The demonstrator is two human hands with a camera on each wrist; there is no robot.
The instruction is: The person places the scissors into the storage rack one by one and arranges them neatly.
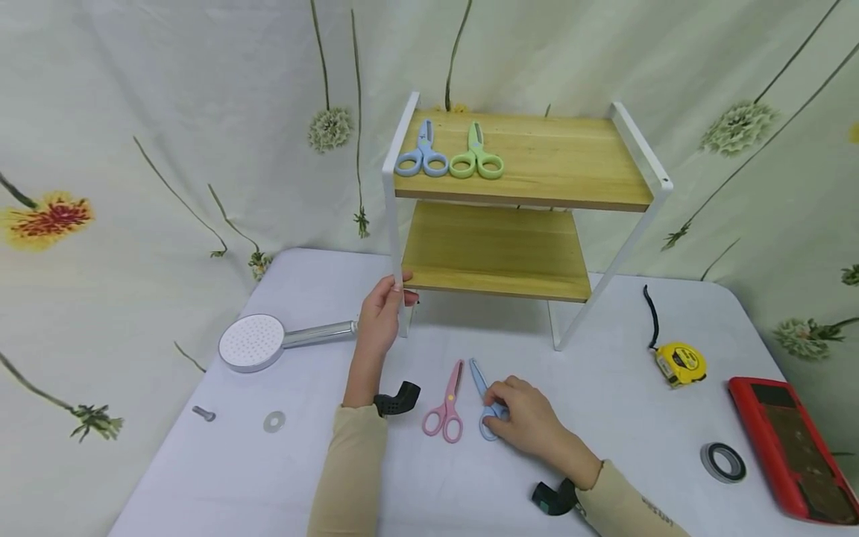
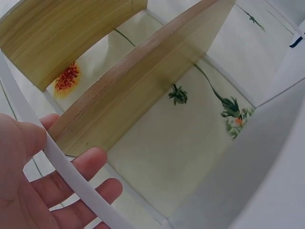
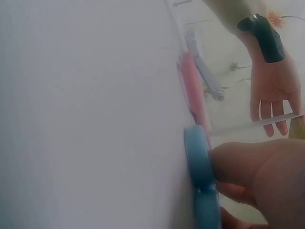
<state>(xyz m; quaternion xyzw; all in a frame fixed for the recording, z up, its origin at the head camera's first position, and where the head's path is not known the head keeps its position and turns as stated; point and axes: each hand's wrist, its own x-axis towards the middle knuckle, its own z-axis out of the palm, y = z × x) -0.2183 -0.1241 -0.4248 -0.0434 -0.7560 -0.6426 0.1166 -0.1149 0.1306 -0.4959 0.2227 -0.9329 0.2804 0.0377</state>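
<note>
Floral cloth behind, white table (image 1: pixel 604 395) in front. Your left hand (image 1: pixel 381 317) is wrapped round the shelf rack's (image 1: pixel 523 201) white front leg, grip clamped on it. Your right hand (image 1: pixel 530 425) pinches the handles of the blue scissors (image 1: pixel 482 384) lying flat on the table just beside the pink scissors (image 1: pixel 446 406). Best to keep the rack steadied and get fingers under the handle loops before lifting. Right wrist view shows fingertips (image 3: pixel 228 160) pressing the blue handle edge; left wrist view shows fingers (image 2: pixel 90 162) curled behind the leg.
</note>
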